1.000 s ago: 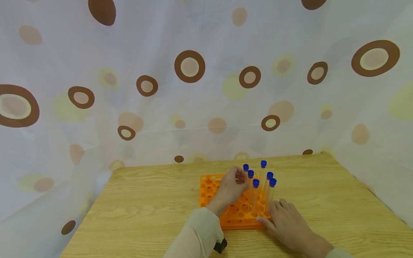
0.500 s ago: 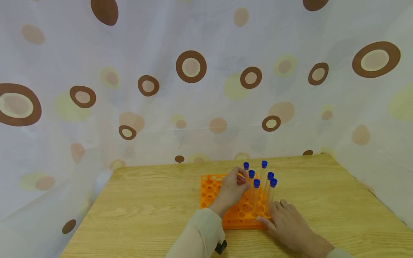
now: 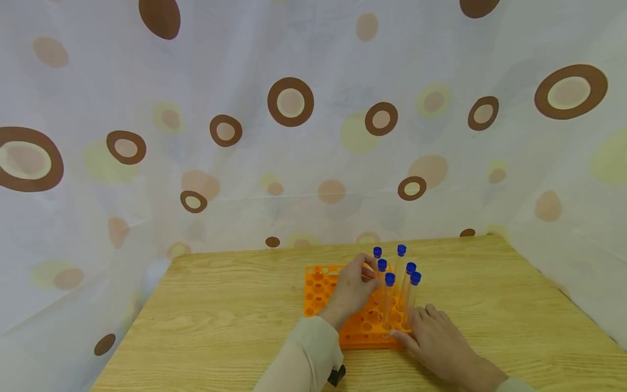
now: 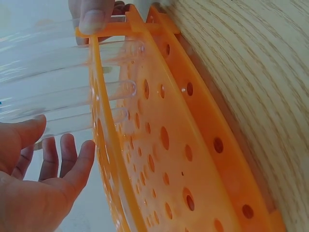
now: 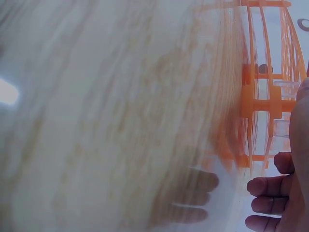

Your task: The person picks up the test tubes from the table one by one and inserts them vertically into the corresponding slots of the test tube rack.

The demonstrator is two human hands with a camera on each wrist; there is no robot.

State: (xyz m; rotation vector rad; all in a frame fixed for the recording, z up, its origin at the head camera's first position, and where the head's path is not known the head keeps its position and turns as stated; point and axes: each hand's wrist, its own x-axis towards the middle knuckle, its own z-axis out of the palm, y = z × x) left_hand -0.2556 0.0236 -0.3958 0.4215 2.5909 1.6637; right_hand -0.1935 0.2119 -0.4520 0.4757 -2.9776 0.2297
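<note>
My left hand (image 3: 354, 286) pinches a blue-capped test tube (image 3: 377, 252) at the back left of a small group, its thumb and fingers around the glass in the left wrist view. Several other capped test tubes (image 3: 388, 299) stand upright in the right part of an orange test tube rack (image 3: 374, 340). At the rack's front right corner my right hand (image 3: 441, 340) grips the frame, thumb at the front edge and fingers along the right side. In the left wrist view the right thumb (image 4: 91, 21) presses on the corner of the upper plate. My left hand hides the middle of the rack.
The rack stands on a light wooden table (image 3: 220, 305). Behind and on both sides hangs a pale curtain (image 3: 313, 152) with brown and beige circles. Unfilled holes (image 3: 315, 291) show in the left part of the rack.
The cap of the test tube in my left hand has shifted slightly to the right, towards the other tubes. My right hand and the rack stay in place.
</note>
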